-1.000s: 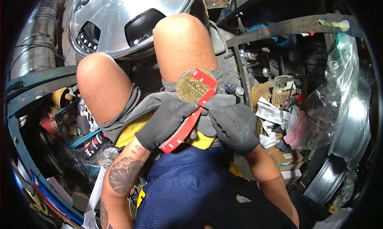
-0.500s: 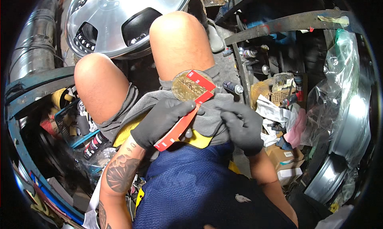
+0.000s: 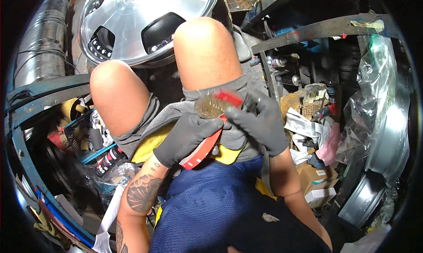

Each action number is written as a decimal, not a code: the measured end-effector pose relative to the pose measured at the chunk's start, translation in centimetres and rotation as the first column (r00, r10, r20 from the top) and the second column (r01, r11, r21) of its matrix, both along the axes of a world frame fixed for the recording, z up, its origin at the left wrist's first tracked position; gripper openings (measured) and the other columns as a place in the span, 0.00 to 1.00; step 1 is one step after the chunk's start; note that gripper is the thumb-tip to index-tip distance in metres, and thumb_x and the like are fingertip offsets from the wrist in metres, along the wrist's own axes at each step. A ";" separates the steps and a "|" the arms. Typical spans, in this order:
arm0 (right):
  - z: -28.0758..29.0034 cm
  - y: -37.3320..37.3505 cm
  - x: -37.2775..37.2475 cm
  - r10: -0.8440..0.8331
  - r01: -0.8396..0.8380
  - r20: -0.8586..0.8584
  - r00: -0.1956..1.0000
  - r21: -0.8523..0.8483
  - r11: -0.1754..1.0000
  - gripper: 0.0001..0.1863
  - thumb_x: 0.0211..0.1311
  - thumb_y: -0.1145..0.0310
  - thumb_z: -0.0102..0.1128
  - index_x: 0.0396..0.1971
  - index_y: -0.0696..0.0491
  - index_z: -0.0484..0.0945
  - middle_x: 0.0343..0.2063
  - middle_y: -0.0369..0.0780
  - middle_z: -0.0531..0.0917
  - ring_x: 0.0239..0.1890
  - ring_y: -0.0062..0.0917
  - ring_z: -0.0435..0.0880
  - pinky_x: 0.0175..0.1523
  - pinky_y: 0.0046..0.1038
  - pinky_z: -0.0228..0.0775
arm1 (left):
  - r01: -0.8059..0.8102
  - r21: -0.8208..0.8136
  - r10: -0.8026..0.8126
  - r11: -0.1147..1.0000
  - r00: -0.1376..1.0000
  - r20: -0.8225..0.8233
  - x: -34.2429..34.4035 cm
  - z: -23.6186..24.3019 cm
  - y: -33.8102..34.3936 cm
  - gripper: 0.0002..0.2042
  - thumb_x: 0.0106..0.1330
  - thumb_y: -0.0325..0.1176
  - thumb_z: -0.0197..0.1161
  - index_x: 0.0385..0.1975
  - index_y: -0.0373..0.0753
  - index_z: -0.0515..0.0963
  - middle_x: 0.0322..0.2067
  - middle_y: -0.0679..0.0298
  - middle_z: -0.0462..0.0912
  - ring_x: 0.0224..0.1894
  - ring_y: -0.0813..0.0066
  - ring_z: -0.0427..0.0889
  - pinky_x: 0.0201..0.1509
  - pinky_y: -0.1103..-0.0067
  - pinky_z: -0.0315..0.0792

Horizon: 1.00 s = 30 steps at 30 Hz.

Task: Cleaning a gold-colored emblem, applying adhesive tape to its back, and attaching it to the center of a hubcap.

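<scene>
A round, gold-brown, shiny disc (image 3: 207,107) is held above my lap, smeared by motion. A red-backed strip of tape (image 3: 200,152) runs from it down past my left hand, its loose end hanging near the wrist. More red tape (image 3: 230,97) lies across the disc's upper right side. My left hand (image 3: 187,136), in a dark grey glove, is closed, its thumb pressing the strip by the disc's lower edge. My right hand (image 3: 260,123), gloved alike, is at the disc's right edge with its fingers bent in around the tape there; the fingertips are blurred.
A large polished wheel rim (image 3: 128,15) lies beyond my knees. Metal frames (image 3: 44,88) stand on both sides. At right are spray cans (image 3: 295,80), cardboard boxes (image 3: 315,176), rags (image 3: 304,125) and plastic-wrapped rims (image 3: 387,138). A blue crate (image 3: 72,129) and a dark bottle (image 3: 108,160) sit at left.
My right hand has moved up and left to the tape at the disc's right edge. The disc is now blurred and seems tilted. My left hand keeps its hold on the strip.
</scene>
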State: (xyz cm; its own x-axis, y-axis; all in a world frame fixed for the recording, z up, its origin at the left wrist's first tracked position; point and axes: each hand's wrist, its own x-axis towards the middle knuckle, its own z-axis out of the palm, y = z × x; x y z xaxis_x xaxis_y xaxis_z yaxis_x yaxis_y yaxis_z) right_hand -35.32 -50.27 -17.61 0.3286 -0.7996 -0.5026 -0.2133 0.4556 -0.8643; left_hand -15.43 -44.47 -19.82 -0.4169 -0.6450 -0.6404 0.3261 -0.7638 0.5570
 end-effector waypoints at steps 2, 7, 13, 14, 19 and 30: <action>-0.4 0.2 -1.0 0.217 -0.266 -0.225 0.950 -0.220 0.938 0.13 0.60 0.69 0.73 0.43 0.58 0.86 0.22 0.30 0.81 0.28 0.10 0.79 0.34 0.18 0.71 | -0.018 -0.038 0.018 0.999 1.000 0.004 0.2 -0.2 0.6 0.16 0.75 0.40 0.62 0.46 0.31 0.83 0.26 0.64 0.85 0.23 0.78 0.84 0.27 0.81 0.78; -0.6 1.0 0.5 0.052 -0.101 -0.164 0.985 -0.310 0.945 0.10 0.63 0.68 0.71 0.39 0.58 0.85 0.19 0.29 0.78 0.23 0.11 0.72 0.27 0.21 0.63 | 0.062 -0.031 -0.060 0.998 0.997 0.054 0.5 -0.6 1.5 0.18 0.76 0.42 0.62 0.43 0.29 0.86 0.26 0.65 0.86 0.24 0.82 0.83 0.31 0.83 0.76; -1.0 -1.5 -0.4 -0.411 0.429 0.214 0.886 -0.040 0.903 0.17 0.63 0.63 0.71 0.43 0.60 0.82 0.25 0.32 0.83 0.20 0.11 0.70 0.25 0.22 0.62 | 0.061 -0.105 -0.048 0.993 0.991 0.124 0.5 -1.1 2.6 0.19 0.76 0.42 0.61 0.41 0.28 0.86 0.25 0.64 0.86 0.23 0.82 0.82 0.29 0.83 0.76; -0.9 -1.7 -1.1 -0.412 0.431 0.216 0.885 -0.045 0.901 0.17 0.63 0.63 0.71 0.43 0.60 0.82 0.25 0.32 0.83 0.20 0.11 0.70 0.25 0.22 0.62 | 0.058 -0.139 -0.037 0.989 0.988 0.148 0.5 -1.1 2.8 0.20 0.76 0.43 0.60 0.41 0.26 0.84 0.23 0.62 0.84 0.20 0.79 0.83 0.25 0.83 0.75; 0.1 -4.7 -3.8 0.257 -0.261 -0.046 0.965 -0.184 0.948 0.14 0.61 0.62 0.73 0.37 0.57 0.84 0.23 0.28 0.79 0.21 0.09 0.71 0.26 0.18 0.62 | 0.148 -0.083 -0.143 0.986 0.988 0.057 1.0 -0.7 2.3 0.19 0.75 0.42 0.62 0.43 0.27 0.84 0.27 0.62 0.85 0.23 0.78 0.84 0.28 0.83 0.77; 1.8 -10.7 5.0 0.596 -0.933 -0.727 0.340 -0.342 0.115 0.21 0.56 0.46 0.69 0.33 0.51 0.86 0.29 0.44 0.87 0.35 0.41 0.87 0.42 0.42 0.77 | 0.167 -0.138 -0.152 0.976 0.982 0.111 0.7 -0.6 2.9 0.15 0.73 0.38 0.65 0.45 0.29 0.85 0.34 0.65 0.87 0.36 0.84 0.83 0.41 0.83 0.77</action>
